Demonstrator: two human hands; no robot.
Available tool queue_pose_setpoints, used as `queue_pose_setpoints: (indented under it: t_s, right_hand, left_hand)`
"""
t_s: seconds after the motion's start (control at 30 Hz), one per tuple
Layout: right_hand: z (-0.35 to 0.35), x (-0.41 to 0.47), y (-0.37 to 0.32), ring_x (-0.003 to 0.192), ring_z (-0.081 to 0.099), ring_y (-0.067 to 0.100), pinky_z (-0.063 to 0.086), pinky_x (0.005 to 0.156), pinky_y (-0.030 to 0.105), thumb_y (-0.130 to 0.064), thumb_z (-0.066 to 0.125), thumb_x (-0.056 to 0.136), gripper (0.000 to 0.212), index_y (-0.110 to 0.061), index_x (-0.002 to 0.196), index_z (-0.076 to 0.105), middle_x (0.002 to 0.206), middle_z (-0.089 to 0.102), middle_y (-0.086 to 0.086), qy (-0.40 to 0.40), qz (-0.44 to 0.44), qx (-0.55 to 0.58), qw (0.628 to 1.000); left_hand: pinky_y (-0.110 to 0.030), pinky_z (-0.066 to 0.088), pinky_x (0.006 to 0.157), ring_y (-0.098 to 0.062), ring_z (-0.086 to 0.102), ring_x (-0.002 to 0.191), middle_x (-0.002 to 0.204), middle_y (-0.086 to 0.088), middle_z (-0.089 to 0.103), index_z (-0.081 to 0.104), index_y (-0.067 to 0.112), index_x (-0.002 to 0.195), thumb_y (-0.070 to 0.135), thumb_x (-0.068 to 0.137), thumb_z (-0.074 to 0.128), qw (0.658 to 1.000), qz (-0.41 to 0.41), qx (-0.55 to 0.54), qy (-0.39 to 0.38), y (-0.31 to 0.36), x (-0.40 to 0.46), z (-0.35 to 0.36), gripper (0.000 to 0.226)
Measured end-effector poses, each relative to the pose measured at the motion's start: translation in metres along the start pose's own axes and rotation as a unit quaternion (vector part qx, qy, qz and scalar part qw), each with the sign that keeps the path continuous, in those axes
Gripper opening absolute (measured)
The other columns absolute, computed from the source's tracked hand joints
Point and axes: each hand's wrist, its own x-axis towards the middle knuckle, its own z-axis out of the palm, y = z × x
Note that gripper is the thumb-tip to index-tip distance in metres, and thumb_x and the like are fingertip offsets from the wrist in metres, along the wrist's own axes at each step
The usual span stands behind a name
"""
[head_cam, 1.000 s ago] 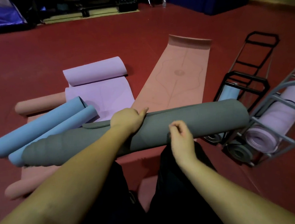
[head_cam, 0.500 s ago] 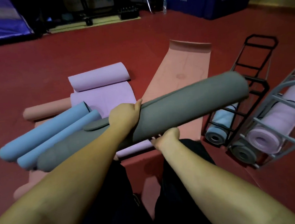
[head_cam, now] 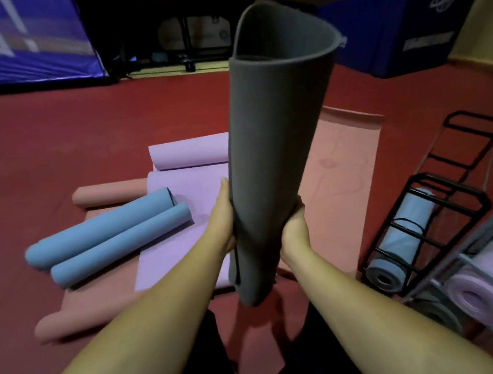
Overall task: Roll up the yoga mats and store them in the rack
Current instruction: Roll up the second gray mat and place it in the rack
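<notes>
A red floor point(head_cam: 58, 136) fills most of the view, with blue padded blocks point(head_cam: 403, 27) along its far edge. On it a long pink mat point(head_cam: 346, 161) lies unrolled, running away toward the far side, and just left of it a lilac mat point(head_cam: 180, 189) lies half unrolled, its far end curled into a roll. A second pink mat point(head_cam: 113, 303) is spread under the lilac one, its two ends rolled, one showing at the far left and one nearer the person. Two blue rolled mats point(head_cam: 108, 242) lie side by side, touching, across the lilac and pink sheets. At the right stands a black wire rack point(head_cam: 458, 199) holding a blue rolled mat point(head_cam: 402, 239) end-on, with what looks like a grey roll below it, though that corner is dim. Beside it a grey metal rack point(head_cam: 478, 260) holds a lilac rolled mat point(head_cam: 480, 289). In the centre a grey rolled mat point(head_cam: 274, 143) stands nearly upright in the air, tilted slightly right at the top, its loose upper end open. The left hand point(head_cam: 224, 221) presses against its left side with fingers extended along the roll, and the right hand point(head_cam: 294, 227) grips it from the right near the lower end, fingers curled behind.
</notes>
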Motion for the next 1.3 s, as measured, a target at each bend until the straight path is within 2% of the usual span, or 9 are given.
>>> queue_pose_setpoints:
  t_s: [0.07, 0.2, 0.27, 0.47, 0.6, 0.7, 0.8, 0.9, 1.3]
  right_hand:
    - [-0.008, 0.001, 0.012, 0.102, 0.062, 0.027, 0.046, 0.102, 0.041, -0.064, 0.048, 0.085, 0.046, -0.025, 0.085, 0.072, 0.094, 0.074, 0.001, -0.005, 0.028, -0.038, 0.999]
    - [-0.02, -0.003, 0.014, 0.062, 0.045, 0.017, 0.041, 0.054, 0.025, -0.034, 0.044, 0.101, 0.033, -0.022, 0.073, 0.056, 0.064, 0.052, 0.001, -0.009, 0.093, -0.105, 0.99]
    - [-0.027, -0.004, 0.015, 0.052, 0.042, 0.013, 0.036, 0.044, 0.021, -0.03, 0.045, 0.101, 0.022, -0.028, 0.081, 0.055, 0.056, 0.049, 0.0, -0.018, 0.082, -0.133, 0.988]
    - [-0.014, -0.016, -0.016, 0.082, 0.071, 0.008, 0.055, 0.072, 0.022, -0.047, 0.031, 0.103, 0.06, -0.023, 0.079, 0.08, 0.086, 0.076, -0.005, -0.142, -0.064, -0.029, 0.987]
    - [-0.008, -0.023, -0.016, 0.098, 0.069, 0.01, 0.047, 0.089, 0.03, -0.05, 0.032, 0.103, 0.054, -0.027, 0.092, 0.079, 0.1, 0.075, -0.002, -0.169, -0.128, -0.054, 0.976]
    - [-0.006, -0.028, -0.033, 0.09, 0.068, 0.013, 0.05, 0.08, 0.03, -0.041, 0.036, 0.102, 0.041, -0.017, 0.102, 0.07, 0.094, 0.073, 0.0, -0.173, -0.148, -0.059, 0.972]
    - [0.003, -0.034, -0.041, 0.102, 0.069, 0.024, 0.054, 0.087, 0.038, -0.059, 0.045, 0.092, 0.057, -0.012, 0.116, 0.067, 0.107, 0.073, 0.011, -0.217, -0.145, -0.074, 0.962]
    - [0.014, -0.041, -0.049, 0.114, 0.064, 0.034, 0.047, 0.102, 0.054, -0.069, 0.065, 0.074, 0.08, -0.013, 0.13, 0.06, 0.122, 0.067, 0.017, -0.222, -0.16, -0.107, 0.956]
    - [0.003, -0.032, -0.031, 0.097, 0.071, 0.025, 0.054, 0.084, 0.038, -0.044, 0.053, 0.088, 0.048, -0.011, 0.12, 0.066, 0.106, 0.074, 0.011, -0.211, -0.091, -0.181, 0.956]
  left_hand:
    - [-0.033, 0.053, 0.089, -0.013, 0.068, 0.105, 0.121, 0.001, 0.071, 0.063, 0.024, 0.128, 0.069, 0.093, 0.045, 1.0, -0.022, -0.021, 0.001, -0.022, -0.003, -0.016, 0.059]
    - [-0.019, 0.05, 0.062, 0.0, 0.068, 0.078, 0.107, 0.001, 0.073, 0.063, 0.013, 0.123, 0.026, 0.1, 0.051, 0.999, -0.04, 0.017, 0.029, -0.053, -0.016, -0.042, 0.029]
    - [-0.021, 0.045, 0.075, -0.007, 0.067, 0.094, 0.123, -0.008, 0.069, 0.058, 0.009, 0.131, 0.003, 0.093, 0.047, 0.999, -0.027, 0.007, 0.019, -0.054, -0.016, -0.056, 0.04]
    - [-0.034, 0.049, 0.086, -0.015, 0.066, 0.095, 0.094, -0.002, 0.073, 0.07, 0.015, 0.094, 0.05, 0.104, 0.03, 0.998, 0.065, -0.004, -0.014, -0.005, -0.042, -0.033, 0.055]
    - [-0.044, 0.046, 0.105, -0.014, 0.064, 0.113, 0.114, 0.002, 0.072, 0.072, 0.024, 0.112, 0.055, 0.099, 0.04, 0.99, 0.136, 0.017, 0.024, -0.003, -0.051, -0.021, 0.046]
    - [-0.041, 0.051, 0.09, -0.021, 0.063, 0.109, 0.114, -0.007, 0.07, 0.072, 0.019, 0.107, 0.046, 0.091, 0.051, 0.985, 0.172, -0.007, 0.031, 0.011, -0.056, -0.018, 0.038]
    - [-0.053, 0.05, 0.098, -0.031, 0.065, 0.108, 0.112, -0.019, 0.068, 0.059, 0.009, 0.114, 0.072, 0.074, 0.064, 0.985, 0.169, -0.028, 0.022, 0.02, -0.063, -0.008, 0.074]
    - [-0.052, 0.049, 0.1, -0.023, 0.068, 0.106, 0.107, -0.002, 0.073, 0.058, 0.025, 0.114, 0.068, 0.077, 0.057, 0.977, 0.207, 0.009, 0.057, 0.03, -0.07, -0.001, 0.056]
    - [-0.052, 0.047, 0.102, -0.018, 0.066, 0.108, 0.11, 0.006, 0.072, 0.066, 0.033, 0.112, 0.056, 0.085, 0.051, 0.98, 0.167, 0.041, 0.098, -0.003, -0.074, -0.017, 0.039]
